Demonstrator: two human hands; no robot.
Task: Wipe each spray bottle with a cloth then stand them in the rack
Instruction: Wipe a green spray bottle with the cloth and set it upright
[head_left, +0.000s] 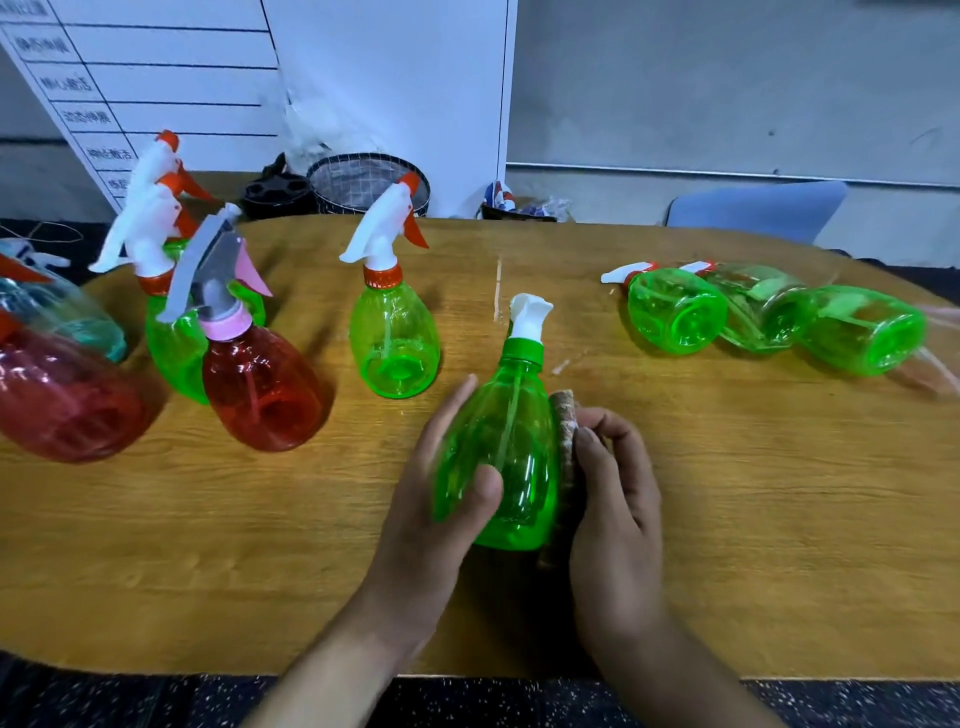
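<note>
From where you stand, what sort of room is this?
Probably an office or workshop room, not a home: a wooden table carries many spray bottles, a white chart board with ruled rows leans behind it, and a blue chair stands against a plain grey wall.

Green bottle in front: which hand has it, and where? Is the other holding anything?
The left hand grips the green bottle around its body, thumb across the front. The right hand presses a cloth against the bottle's right side.
</note>
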